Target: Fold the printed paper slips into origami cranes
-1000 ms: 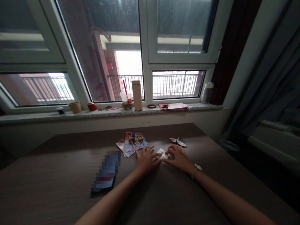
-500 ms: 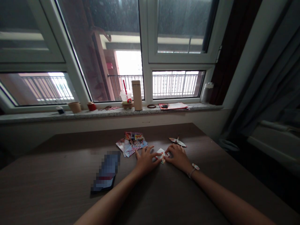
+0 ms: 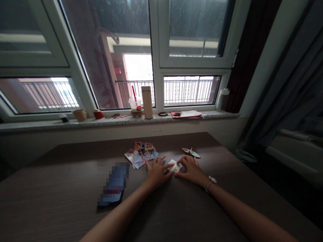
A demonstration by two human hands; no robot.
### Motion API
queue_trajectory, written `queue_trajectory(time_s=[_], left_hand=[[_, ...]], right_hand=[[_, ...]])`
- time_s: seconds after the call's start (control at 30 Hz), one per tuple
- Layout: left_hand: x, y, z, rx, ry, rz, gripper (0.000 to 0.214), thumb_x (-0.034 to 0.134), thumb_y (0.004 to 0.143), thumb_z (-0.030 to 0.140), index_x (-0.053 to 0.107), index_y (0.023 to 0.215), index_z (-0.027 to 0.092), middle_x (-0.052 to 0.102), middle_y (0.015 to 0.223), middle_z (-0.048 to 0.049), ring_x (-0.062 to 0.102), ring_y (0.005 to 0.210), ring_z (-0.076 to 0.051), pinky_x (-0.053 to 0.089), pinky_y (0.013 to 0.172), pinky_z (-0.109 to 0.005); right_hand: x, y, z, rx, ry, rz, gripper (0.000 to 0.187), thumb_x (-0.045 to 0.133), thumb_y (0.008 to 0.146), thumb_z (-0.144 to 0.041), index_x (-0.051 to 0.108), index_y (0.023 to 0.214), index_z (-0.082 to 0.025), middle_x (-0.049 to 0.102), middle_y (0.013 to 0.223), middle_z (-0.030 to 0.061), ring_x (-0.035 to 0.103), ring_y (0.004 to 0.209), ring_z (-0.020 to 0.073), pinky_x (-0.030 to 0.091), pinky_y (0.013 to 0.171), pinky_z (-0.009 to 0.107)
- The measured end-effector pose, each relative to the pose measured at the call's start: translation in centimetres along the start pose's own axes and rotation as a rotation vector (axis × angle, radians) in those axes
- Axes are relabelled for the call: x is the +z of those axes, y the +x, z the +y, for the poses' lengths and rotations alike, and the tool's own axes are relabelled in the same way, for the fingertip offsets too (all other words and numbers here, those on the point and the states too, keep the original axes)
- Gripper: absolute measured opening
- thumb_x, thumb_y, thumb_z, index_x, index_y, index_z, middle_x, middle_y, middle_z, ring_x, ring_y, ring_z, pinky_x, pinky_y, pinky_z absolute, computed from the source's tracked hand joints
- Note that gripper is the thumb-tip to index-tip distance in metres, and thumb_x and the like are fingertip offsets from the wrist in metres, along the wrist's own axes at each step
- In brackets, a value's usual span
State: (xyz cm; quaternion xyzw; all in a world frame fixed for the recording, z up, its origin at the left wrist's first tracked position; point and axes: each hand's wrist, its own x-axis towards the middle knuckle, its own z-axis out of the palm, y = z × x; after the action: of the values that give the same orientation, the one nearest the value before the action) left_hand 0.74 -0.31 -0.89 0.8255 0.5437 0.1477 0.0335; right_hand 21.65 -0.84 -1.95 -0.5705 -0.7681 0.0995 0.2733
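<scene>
A small piece of folded paper (image 3: 174, 166), white with red and yellow print, lies on the table between my hands. My left hand (image 3: 156, 173) holds its left side with thumb and index finger, the other fingers spread on the tabletop. My right hand (image 3: 191, 169) grips the right side, its thumb at the near edge and index finger at the far right. The fingers hide parts of the paper's edges. Just beyond my right hand rests a folded paper crane (image 3: 191, 153). A pile of printed paper sheets (image 3: 142, 155) lies beyond my left hand.
A phone (image 3: 113, 186), blurred by pixels, lies on the brown table (image 3: 63, 181) left of my left forearm. Along the windowsill (image 3: 106, 123) stand a beige thermos (image 3: 147, 102), a plastic cup with a red straw (image 3: 135, 103), a paper cup (image 3: 80, 115) and a clear bottle (image 3: 223, 100).
The paper's near point, which stuck out toward me, no longer shows below my fingertips. My right thumb has shifted slightly left and nearer to me. My left hand has barely moved.
</scene>
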Motion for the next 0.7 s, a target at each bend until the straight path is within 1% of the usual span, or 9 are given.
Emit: queue_trajectory(time_s=[0.07,0.13,0.2,0.27,0.37,0.43,0.57,0.7], left_hand=[[0.0,-0.1,0.1,-0.008,0.000,0.037,0.036,0.057,0.085,0.058,0.063,0.119,0.049,0.041,0.151,-0.0002,0.029,0.139,-0.037,0.002,0.106,-0.077],[0.0,-0.2,0.2,-0.014,0.003,0.063,0.035,0.058,0.084,0.058,0.065,0.117,0.047,0.042,0.150,-0.0008,0.030,0.138,-0.038,0.001,0.107,-0.076],[0.0,-0.2,0.2,-0.023,0.005,0.065,0.035,0.059,0.083,0.058,0.066,0.116,0.047,0.042,0.150,-0.0007,0.031,0.138,-0.038,0.000,0.106,-0.076],[0.0,-0.2,0.2,-0.033,0.004,0.061,0.035,0.060,0.083,0.059,0.066,0.116,0.047,0.043,0.149,-0.0011,0.031,0.137,-0.038,0.000,0.106,-0.077],[0.0,-0.1,0.1,-0.039,-0.005,0.053,0.036,0.060,0.082,0.060,0.066,0.116,0.048,0.042,0.149,-0.0020,0.031,0.138,-0.038,0.000,0.105,-0.077],[-0.1,0.0,0.1,-0.041,-0.012,0.041,0.037,0.060,0.082,0.061,0.066,0.115,0.048,0.042,0.149,-0.0025,0.031,0.138,-0.039,-0.001,0.105,-0.077],[-0.2,0.1,0.1,-0.050,-0.016,0.026,0.037,0.061,0.081,0.061,0.066,0.115,0.049,0.041,0.150,-0.0029,0.030,0.138,-0.039,0.001,0.104,-0.077],[-0.3,0.1,0.1,-0.047,-0.014,0.023,0.038,0.061,0.080,0.061,0.065,0.116,0.049,0.041,0.150,-0.0016,0.031,0.138,-0.039,0.003,0.104,-0.077]], right_hand=[[0.0,0.1,0.3,-0.012,0.058,0.017,0.037,0.068,0.077,-0.052,0.065,0.107,-0.031,0.059,0.113,0.0035,0.048,0.116,0.0263,0.027,0.107,0.050],[0.1,0.2,0.5,-0.043,0.119,0.039,0.025,0.065,0.083,-0.044,0.069,0.103,-0.030,0.061,0.108,0.0033,0.050,0.113,0.0245,0.031,0.105,0.046],[0.2,0.2,0.7,-0.087,0.166,0.044,0.015,0.065,0.084,-0.037,0.073,0.095,-0.030,0.062,0.106,0.0034,0.051,0.111,0.0231,0.034,0.103,0.042],[0.3,0.2,0.8,-0.124,0.191,0.031,0.011,0.067,0.083,-0.035,0.075,0.087,-0.030,0.062,0.108,0.0033,0.049,0.114,0.0234,0.033,0.105,0.041],[0.6,0.2,1.0,-0.143,0.194,0.003,0.007,0.070,0.081,-0.035,0.077,0.081,-0.032,0.062,0.111,0.0023,0.041,0.124,0.0253,0.028,0.110,0.043],[0.8,0.3,1.2,-0.126,0.186,0.002,0.006,0.071,0.080,-0.034,0.077,0.082,-0.033,0.061,0.111,0.0021,0.040,0.125,0.0252,0.027,0.111,0.043],[0.9,0.4,1.2,-0.072,0.151,0.035,0.008,0.071,0.080,-0.035,0.077,0.084,-0.033,0.059,0.110,0.0033,0.044,0.118,0.0246,0.032,0.108,0.043],[0.7,0.5,0.7,-0.025,0.106,0.066,0.012,0.069,0.082,-0.040,0.077,0.087,-0.034,0.059,0.110,0.0042,0.045,0.117,0.0249,0.036,0.104,0.042]])
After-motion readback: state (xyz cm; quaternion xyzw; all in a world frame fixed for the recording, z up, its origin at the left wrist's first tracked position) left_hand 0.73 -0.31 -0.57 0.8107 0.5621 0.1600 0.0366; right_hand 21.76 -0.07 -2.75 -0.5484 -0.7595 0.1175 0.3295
